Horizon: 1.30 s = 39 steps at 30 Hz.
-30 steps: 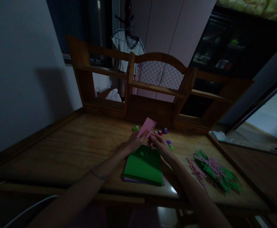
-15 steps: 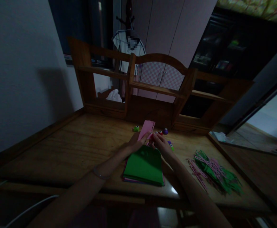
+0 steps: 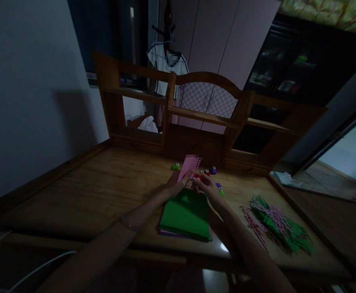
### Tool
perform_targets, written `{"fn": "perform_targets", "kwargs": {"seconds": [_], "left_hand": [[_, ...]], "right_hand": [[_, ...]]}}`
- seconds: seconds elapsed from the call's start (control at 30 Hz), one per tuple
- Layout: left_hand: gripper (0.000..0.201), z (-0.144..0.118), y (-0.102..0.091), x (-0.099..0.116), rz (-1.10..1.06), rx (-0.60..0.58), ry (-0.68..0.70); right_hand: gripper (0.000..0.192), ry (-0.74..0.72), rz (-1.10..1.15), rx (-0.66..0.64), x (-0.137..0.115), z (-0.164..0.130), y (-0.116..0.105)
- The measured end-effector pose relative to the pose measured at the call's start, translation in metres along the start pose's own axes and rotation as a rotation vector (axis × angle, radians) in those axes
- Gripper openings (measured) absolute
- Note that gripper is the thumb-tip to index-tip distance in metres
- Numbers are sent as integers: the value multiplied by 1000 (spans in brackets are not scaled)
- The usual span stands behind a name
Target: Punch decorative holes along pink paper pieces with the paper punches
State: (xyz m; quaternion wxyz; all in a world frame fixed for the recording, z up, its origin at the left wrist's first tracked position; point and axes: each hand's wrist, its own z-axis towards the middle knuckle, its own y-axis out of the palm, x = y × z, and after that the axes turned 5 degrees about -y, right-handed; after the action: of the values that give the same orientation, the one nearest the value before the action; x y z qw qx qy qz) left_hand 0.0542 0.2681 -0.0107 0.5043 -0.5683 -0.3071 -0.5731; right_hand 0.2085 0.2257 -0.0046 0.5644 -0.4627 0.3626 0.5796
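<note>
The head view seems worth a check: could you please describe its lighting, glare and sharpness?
Head view: dim light, with a bright glare spot near the front edge of the desk; head view: a soft shadow on the left wall, murky detail around the right hand, blocky pixels across the top of the pink paper.

The room is dim. At left, a pale wall (image 3: 28,89) carries a soft shadow beside a dark window (image 3: 110,36). An arched wooden shelf unit (image 3: 193,140) lines the far side of the wooden table (image 3: 89,195), whose front edge catches a bright reflection. Beyond stand a coat stand (image 3: 168,20), pinkish wardrobe (image 3: 214,40) and dark glass-fronted cabinet (image 3: 283,61); pale floor (image 3: 324,167) shows at right.
</note>
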Motion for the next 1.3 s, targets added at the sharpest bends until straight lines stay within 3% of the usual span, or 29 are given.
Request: {"fn": "perform_targets", "kwargs": {"seconds": [0.13, 0.47, 0.8, 1.3], "left_hand": [[54, -2, -1, 3, 50, 53, 55], [54, -4, -4, 5, 132, -28, 103], [56, -7, -7, 9, 117, -36, 88], [49, -6, -8, 8, 170, -96, 115]], "right_hand": [[29, 3, 5, 18, 0, 0, -2], [33, 57, 90, 15, -2, 1, -1], [30, 29, -6, -60, -3, -2, 1], [37, 20, -73, 3, -1, -2, 0]]}}
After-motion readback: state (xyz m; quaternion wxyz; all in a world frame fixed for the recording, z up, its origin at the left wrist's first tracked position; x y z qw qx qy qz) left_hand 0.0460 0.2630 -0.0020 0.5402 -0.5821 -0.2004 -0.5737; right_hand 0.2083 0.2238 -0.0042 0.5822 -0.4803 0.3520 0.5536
